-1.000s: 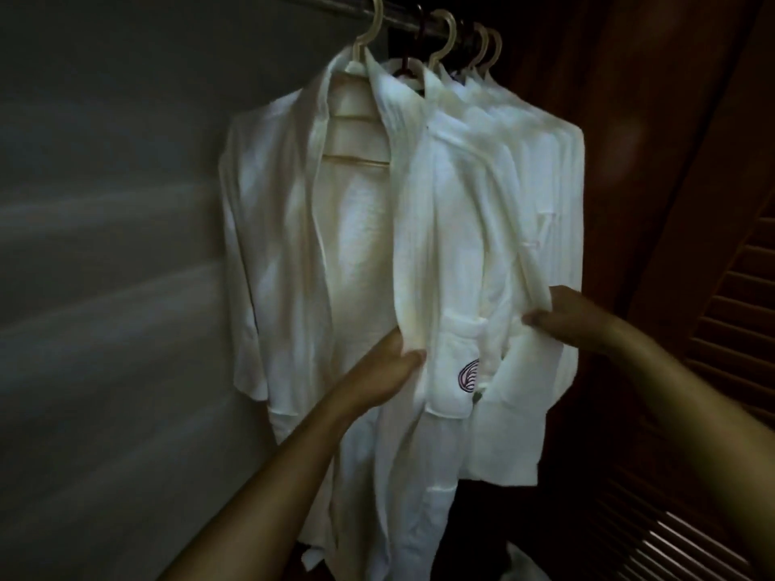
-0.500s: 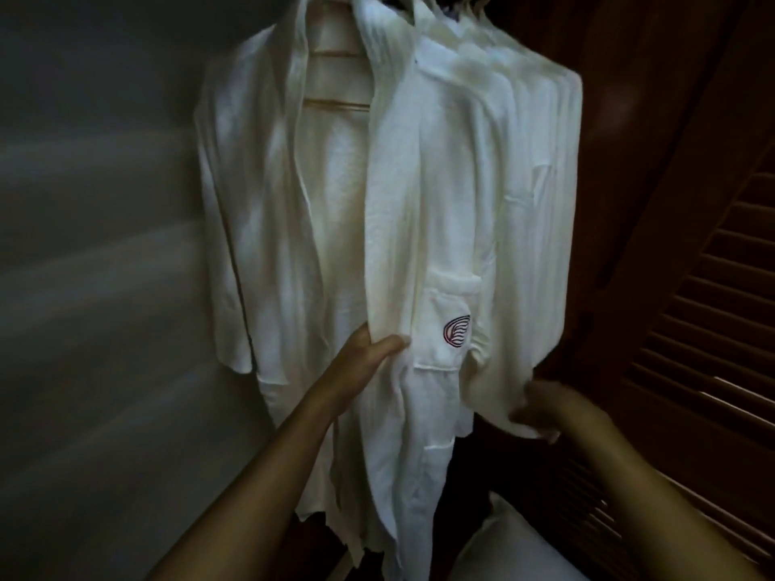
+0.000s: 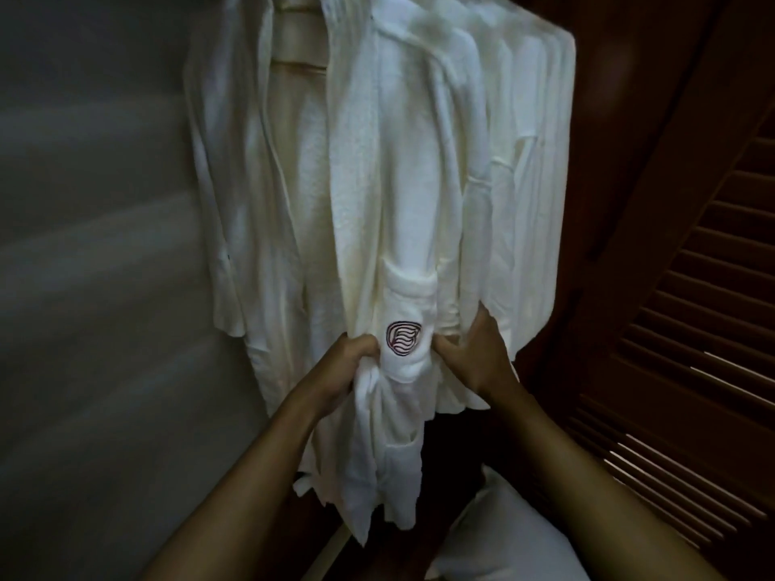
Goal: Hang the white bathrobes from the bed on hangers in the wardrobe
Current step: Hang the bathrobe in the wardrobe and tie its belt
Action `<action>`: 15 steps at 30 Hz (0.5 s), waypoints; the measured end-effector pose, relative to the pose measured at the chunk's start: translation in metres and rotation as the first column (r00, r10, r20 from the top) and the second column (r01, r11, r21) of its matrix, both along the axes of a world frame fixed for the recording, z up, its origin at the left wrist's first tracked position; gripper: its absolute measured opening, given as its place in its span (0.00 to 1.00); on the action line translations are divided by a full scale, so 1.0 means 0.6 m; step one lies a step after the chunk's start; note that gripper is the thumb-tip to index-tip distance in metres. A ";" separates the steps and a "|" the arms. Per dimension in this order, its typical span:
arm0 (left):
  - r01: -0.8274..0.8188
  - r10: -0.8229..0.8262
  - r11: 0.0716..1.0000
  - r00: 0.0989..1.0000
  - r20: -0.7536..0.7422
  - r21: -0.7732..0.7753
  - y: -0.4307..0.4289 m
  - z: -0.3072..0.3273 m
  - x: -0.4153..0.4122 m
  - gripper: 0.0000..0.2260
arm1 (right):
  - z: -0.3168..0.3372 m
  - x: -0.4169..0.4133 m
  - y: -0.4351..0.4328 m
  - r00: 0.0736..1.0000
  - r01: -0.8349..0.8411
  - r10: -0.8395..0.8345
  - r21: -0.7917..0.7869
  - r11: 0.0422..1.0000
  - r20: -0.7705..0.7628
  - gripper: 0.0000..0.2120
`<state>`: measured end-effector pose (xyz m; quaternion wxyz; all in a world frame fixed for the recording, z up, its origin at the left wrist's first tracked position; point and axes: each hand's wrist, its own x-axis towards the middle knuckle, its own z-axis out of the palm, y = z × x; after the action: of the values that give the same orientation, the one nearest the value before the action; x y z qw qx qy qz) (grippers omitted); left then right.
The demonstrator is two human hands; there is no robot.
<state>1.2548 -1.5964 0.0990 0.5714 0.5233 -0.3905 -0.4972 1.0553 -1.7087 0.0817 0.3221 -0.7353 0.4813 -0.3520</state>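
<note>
The front bathrobe (image 3: 402,182) hangs open in the wardrobe on a pale hanger (image 3: 297,65), with more white bathrobes (image 3: 524,203) packed close behind it to the right. The left hand (image 3: 348,371) has its fingers curled tight round the bunched front edge just left of the crested pocket (image 3: 404,341), while the right hand (image 3: 482,358) curls its fingers into the cloth on the pocket's other side, thumb raised. A louvred door (image 3: 692,329) stands to the right, a grey wall (image 3: 105,245) to the left, and a white pillow (image 3: 503,543) lies below.

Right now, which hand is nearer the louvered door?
Right. The right hand holds the bathrobe right of its logo pocket, toward the louvered door; the left hand grips it left of the pocket.
</note>
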 end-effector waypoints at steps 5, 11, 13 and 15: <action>0.012 -0.011 1.000 0.997 -0.076 0.011 0.006 0.011 -0.021 0.12 | 0.055 0.032 0.031 0.993 0.088 -0.083 -0.061 0.994 0.086 0.29; -0.377 0.374 0.925 0.926 0.060 0.046 0.013 0.022 -0.014 0.10 | 0.112 -0.064 -0.039 0.979 -0.192 0.199 0.115 0.975 -0.054 0.19; -0.542 0.527 0.841 0.823 0.213 0.013 0.008 0.021 0.002 0.16 | 0.130 -0.120 -0.071 0.968 -0.220 0.240 0.203 0.954 -0.078 0.19; -0.588 0.560 0.809 0.758 0.333 -0.022 -0.001 0.017 0.007 0.25 | 0.143 -0.164 -0.097 0.978 -0.201 0.209 0.214 0.956 -0.016 0.13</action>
<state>1.2592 -1.5971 0.1093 0.6016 0.7154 -0.2783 -0.2210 0.9571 -1.7666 0.1673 0.4240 -0.7494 0.4432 -0.2494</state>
